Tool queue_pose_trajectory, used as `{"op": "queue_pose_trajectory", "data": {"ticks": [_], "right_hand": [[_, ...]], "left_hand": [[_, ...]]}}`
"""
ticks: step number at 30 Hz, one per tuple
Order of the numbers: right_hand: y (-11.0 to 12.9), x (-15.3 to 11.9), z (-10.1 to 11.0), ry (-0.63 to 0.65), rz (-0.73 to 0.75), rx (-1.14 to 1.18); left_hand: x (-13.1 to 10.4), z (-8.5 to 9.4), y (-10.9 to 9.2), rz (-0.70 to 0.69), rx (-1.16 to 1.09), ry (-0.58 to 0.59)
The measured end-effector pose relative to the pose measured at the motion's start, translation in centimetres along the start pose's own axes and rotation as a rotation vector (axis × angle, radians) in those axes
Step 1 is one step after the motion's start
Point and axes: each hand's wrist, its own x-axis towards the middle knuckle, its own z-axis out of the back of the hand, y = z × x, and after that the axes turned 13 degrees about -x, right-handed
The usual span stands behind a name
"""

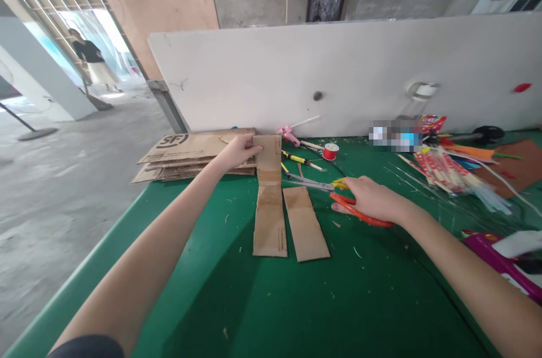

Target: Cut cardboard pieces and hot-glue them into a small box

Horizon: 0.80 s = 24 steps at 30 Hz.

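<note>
A long cardboard strip (270, 217) with a crease across its middle stands before me, its far part raised off the table. My left hand (244, 150) pinches its upper left edge between thumb and fingers. In my right hand (365, 199) is a pair of scissors (315, 183) with red and yellow handles. The blades are parted and point left, at the strip's right edge near the crease; whether they touch it I cannot tell. Just right of the strip, a shorter cardboard piece (306, 224) lies flat on the green table.
Flattened cardboard boxes (190, 149) are stacked at the back left. Behind the scissors lie a pink glue gun (289, 135), a red spool (330, 151) and a yellow cutter (298, 159). Packaged sticks (449, 169) and a purple device (503, 259) are on the right. A white board (254, 75) borders the back.
</note>
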Motion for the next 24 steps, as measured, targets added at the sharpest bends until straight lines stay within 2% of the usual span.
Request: {"op": "queue_pose_trajectory", "data": {"ticks": [5,10,14,18,24], "right_hand": [[0.2,1.8,0.6,0.043,-0.029,-0.018],[0.7,3.6,1.9,0.071,0.002,-0.081],[0.4,3.8,3.0,0.089,-0.01,-0.134],[0.2,3.7,3.5,0.117,0.009,-0.175],[1.3,4.8,3.7,0.086,0.021,-0.193]], "left_hand": [[-0.2,0.0,-1.0,0.029,0.032,0.009],[0.0,0.5,-0.3,0.009,-0.013,0.009],[0.1,0.6,0.1,0.015,-0.041,0.0],[-0.1,0.2,-0.6,0.01,-0.032,0.006],[-0.2,-0.2,-1.4,0.026,0.026,-0.006]]}}
